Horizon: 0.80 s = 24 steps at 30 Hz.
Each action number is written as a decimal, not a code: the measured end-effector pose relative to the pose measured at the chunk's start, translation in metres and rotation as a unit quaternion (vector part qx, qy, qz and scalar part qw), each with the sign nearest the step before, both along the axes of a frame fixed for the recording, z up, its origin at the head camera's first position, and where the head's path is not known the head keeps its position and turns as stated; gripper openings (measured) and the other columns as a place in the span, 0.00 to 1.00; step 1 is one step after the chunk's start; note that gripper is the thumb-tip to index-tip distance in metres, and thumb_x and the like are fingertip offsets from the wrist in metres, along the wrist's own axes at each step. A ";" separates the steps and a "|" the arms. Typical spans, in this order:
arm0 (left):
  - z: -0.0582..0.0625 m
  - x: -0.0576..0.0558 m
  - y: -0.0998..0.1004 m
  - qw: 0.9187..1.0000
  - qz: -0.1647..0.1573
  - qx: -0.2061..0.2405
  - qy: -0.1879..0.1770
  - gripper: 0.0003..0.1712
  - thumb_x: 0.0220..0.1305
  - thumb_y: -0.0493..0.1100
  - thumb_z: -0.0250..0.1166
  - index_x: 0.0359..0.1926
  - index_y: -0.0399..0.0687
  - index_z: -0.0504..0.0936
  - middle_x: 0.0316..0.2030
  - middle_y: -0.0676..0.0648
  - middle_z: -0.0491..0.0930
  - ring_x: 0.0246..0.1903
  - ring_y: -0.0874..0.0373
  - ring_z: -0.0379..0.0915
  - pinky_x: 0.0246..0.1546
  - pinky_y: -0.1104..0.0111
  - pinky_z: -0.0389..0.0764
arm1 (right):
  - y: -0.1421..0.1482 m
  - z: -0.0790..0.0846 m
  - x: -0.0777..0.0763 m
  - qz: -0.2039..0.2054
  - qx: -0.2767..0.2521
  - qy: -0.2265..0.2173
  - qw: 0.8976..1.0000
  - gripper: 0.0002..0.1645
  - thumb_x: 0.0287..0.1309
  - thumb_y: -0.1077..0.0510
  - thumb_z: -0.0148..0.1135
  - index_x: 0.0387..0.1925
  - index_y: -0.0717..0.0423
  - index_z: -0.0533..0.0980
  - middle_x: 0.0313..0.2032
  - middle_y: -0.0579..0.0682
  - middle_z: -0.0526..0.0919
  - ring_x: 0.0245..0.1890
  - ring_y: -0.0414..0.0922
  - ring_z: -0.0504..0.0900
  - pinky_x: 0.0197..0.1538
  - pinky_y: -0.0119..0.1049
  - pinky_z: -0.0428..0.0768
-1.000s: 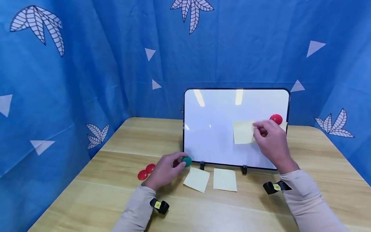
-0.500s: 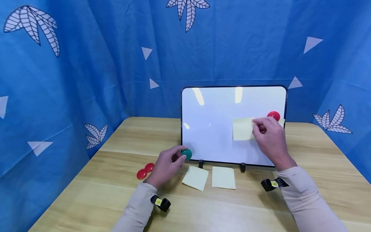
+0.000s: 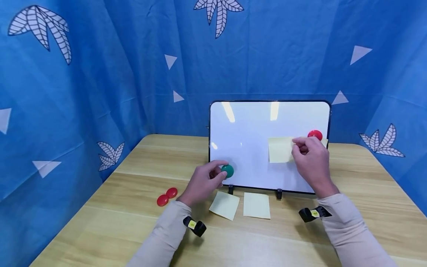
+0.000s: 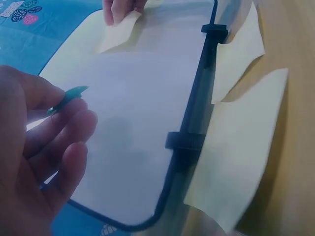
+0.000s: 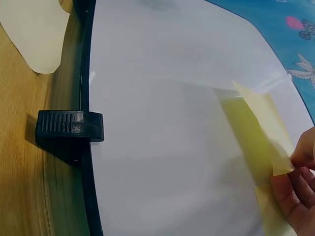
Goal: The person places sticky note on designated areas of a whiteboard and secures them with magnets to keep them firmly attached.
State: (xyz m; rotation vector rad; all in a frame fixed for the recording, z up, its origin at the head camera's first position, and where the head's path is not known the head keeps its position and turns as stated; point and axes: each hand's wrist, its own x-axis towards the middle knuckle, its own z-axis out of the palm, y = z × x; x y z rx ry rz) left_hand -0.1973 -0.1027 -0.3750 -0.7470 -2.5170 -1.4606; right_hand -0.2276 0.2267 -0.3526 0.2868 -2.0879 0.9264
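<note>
My left hand [image 3: 204, 182] pinches a round green magnet [image 3: 228, 171] between thumb and fingertips, in front of the lower left of the whiteboard [image 3: 250, 163]. In the left wrist view the magnet [image 4: 69, 100] is seen edge-on, apart from the board. On the right, my right hand [image 3: 313, 161] pinches the edge of a pale yellow sticky note [image 3: 279, 150] at the board. The right wrist view shows that note [image 5: 266, 125] tilted off the surface. A red magnet [image 3: 315, 135] sits on another note [image 3: 324, 142], mostly hidden by my right hand.
Two loose sticky notes, a left one [image 3: 225, 205] and a right one [image 3: 257, 205], lie before the board. Two red magnets [image 3: 162, 200] lie by my left forearm. Black clip feet [image 3: 279, 194] support the board. A blue curtain [image 3: 100, 74] surrounds the wooden table [image 3: 110, 222].
My left hand has moved right and up with the green magnet, from the board's lower left corner to in front of its face. The right hand holds its place with the note.
</note>
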 end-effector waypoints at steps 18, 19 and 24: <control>0.020 -0.015 0.038 0.998 -0.038 -0.003 0.046 0.18 0.71 0.39 0.62 0.60 0.44 0.79 0.32 0.46 0.82 0.25 0.62 0.78 0.29 0.66 0.82 | -0.001 0.002 -0.001 -0.010 -0.002 -0.016 1.000 0.10 0.62 0.67 0.62 0.42 0.66 0.85 0.35 0.58 0.82 0.33 0.47 0.76 0.36 0.24 0.68; 0.021 -0.016 0.041 0.998 -0.041 -0.001 0.046 0.18 0.71 0.39 0.62 0.61 0.44 0.79 0.32 0.45 0.82 0.25 0.62 0.78 0.29 0.66 0.82 | -0.001 0.002 0.000 -0.011 -0.002 -0.016 1.000 0.10 0.62 0.67 0.62 0.42 0.66 0.85 0.35 0.58 0.82 0.33 0.47 0.76 0.36 0.25 0.68; 0.023 -0.021 0.055 0.998 -0.054 0.001 0.042 0.19 0.72 0.40 0.62 0.62 0.46 0.79 0.34 0.45 0.84 0.25 0.62 0.78 0.29 0.67 0.81 | -0.001 0.002 0.002 -0.021 -0.008 -0.020 1.000 0.10 0.61 0.66 0.62 0.42 0.67 0.85 0.36 0.58 0.82 0.34 0.49 0.76 0.38 0.31 0.68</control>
